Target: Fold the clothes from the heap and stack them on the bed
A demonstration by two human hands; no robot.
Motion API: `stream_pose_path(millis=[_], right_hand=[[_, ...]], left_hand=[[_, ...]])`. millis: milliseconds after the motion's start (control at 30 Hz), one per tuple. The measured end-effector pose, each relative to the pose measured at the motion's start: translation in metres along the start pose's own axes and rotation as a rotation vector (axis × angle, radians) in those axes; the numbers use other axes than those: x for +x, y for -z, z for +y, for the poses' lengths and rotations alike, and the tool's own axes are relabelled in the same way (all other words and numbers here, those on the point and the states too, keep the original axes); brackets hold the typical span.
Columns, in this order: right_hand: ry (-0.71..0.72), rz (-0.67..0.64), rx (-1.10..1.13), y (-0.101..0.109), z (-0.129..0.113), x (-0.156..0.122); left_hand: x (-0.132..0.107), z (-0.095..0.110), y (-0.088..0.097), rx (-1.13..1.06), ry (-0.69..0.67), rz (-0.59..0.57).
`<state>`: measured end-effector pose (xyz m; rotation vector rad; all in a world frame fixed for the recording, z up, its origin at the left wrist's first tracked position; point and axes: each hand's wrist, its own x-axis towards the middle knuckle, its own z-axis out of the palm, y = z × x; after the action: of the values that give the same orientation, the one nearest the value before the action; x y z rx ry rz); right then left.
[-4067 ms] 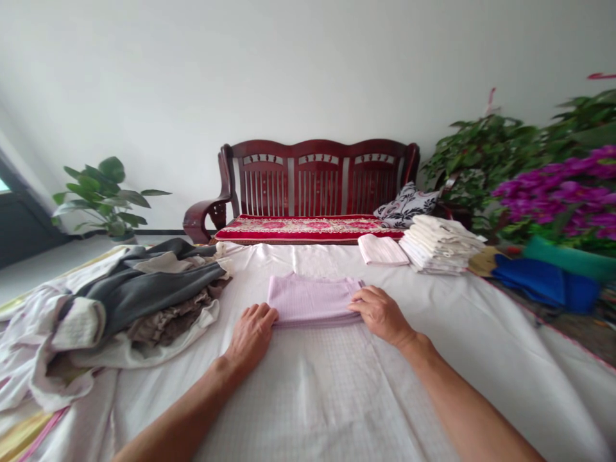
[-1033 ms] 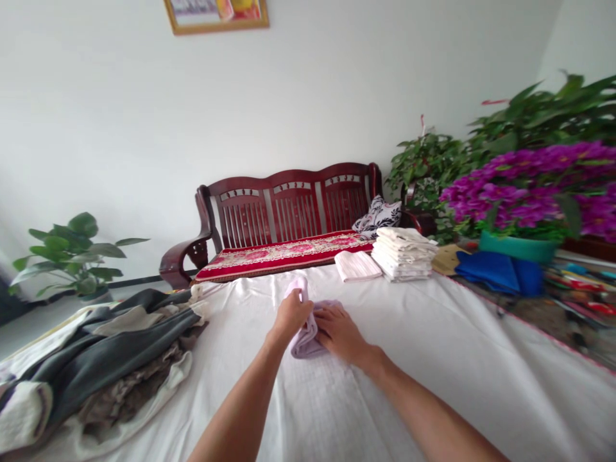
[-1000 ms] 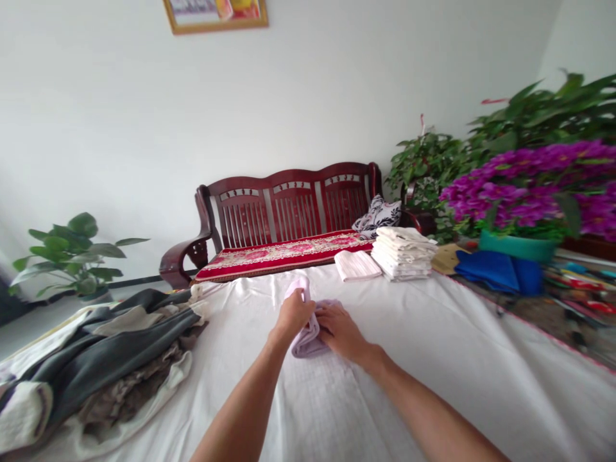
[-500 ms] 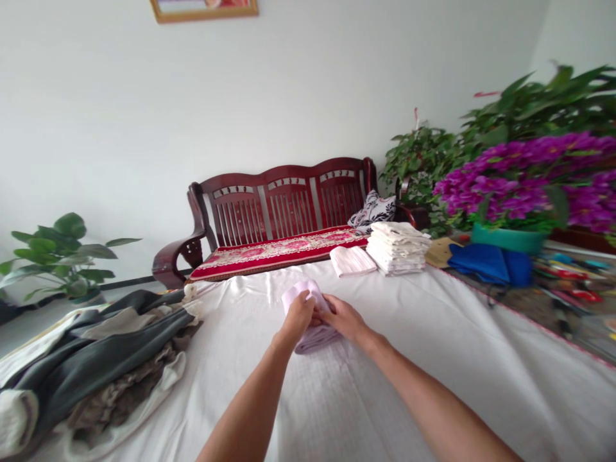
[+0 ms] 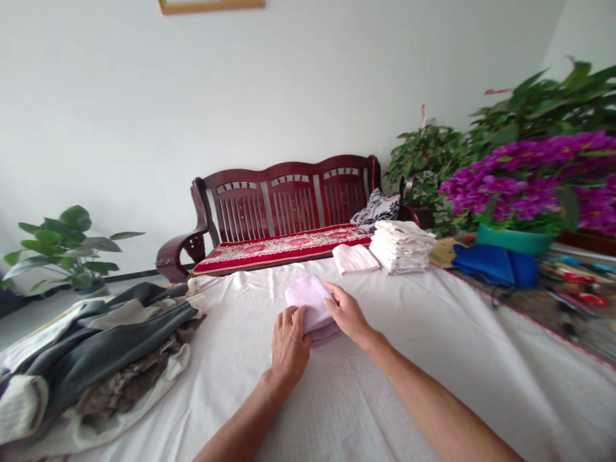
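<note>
Our left hand [image 5: 289, 343] and right hand [image 5: 347, 312] are both on the lilac cloth [image 5: 308, 296], which lies folded into a pad on the white sheet [image 5: 399, 372], in front of us and nearer than the pink cloth [image 5: 355, 259] and the stack [image 5: 400, 249]. The right has the cloth's right edge between thumb and fingers; the left touches its near left corner, fingers close together, though we cannot tell whether it pinches or only presses. What could go wrong, we judge, is the pad coming loose: its under layers show past the top one at the near edge, so a lift by the upper fold alone might let them slip or drop open. Pulling our hands apart could likewise skew the edges, and dragging the pad might ruck up the white sheet, which is already creased. The stack stands with uneven edges just beside the pink cloth, so a knock there might make it slide. As for brands or labels, we can make out none on any cloth. Only the lower rim of the frame [image 5: 212, 6] shows, without words, and the red things [image 5: 593, 299] at far right are too blurred to read.
</note>
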<state>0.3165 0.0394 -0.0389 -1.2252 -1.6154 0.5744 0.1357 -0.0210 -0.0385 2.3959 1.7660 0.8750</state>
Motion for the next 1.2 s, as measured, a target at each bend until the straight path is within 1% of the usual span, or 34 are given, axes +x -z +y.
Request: stream_pose_path(millis=[133, 267, 400, 500, 567, 667, 733, 800, 867, 967, 1067, 1133, 1200], right_hand=[[0.02, -0.004, -0.103, 0.003, 0.0, -0.004], [0.015, -0.068, -0.269, 0.009, -0.001, -0.01], [0.024, -0.094, -0.364, 0.012, -0.004, -0.013], [-0.006, -0.112, -0.387, 0.017, -0.006, -0.012], [-0.03, -0.134, -0.402, 0.021, -0.008, -0.011], [-0.032, -0.115, -0.499, 0.026, -0.014, -0.01], [0.026, -0.06, -0.582, 0.027, -0.021, -0.011], [0.122, -0.041, -0.635, 0.023, -0.027, -0.011], [0.196, -0.089, -0.675, 0.016, -0.029, -0.013], [0.208, -0.209, -0.741, 0.006, -0.021, -0.016], [0.193, -0.288, -0.783, 0.003, -0.001, -0.018], [0.214, -0.298, -0.794, 0.004, 0.013, -0.019], [0.239, -0.29, -0.797, 0.006, 0.023, -0.02]], left_hand=[[-0.003, -0.002, -0.004, 0.015, -0.003, -0.045], [-0.008, -0.006, -0.007, 0.018, -0.046, -0.091], [-0.012, -0.008, -0.011, 0.035, -0.091, -0.103], [-0.017, -0.009, -0.008, 0.014, -0.121, -0.101], [-0.018, -0.01, -0.002, -0.028, -0.133, -0.105], [-0.006, -0.013, 0.01, -0.18, -0.088, -0.117], [0.01, -0.015, 0.016, -0.296, -0.03, -0.088], [0.03, -0.015, 0.016, -0.305, 0.007, -0.042], [0.047, -0.011, 0.01, -0.203, 0.007, -0.033], [0.06, 0.0, -0.007, -0.046, -0.004, -0.097], [0.059, 0.007, -0.024, 0.037, -0.025, -0.156], [0.057, 0.008, -0.032, 0.069, -0.046, -0.17], [0.055, 0.007, -0.036, 0.085, -0.052, -0.173]])
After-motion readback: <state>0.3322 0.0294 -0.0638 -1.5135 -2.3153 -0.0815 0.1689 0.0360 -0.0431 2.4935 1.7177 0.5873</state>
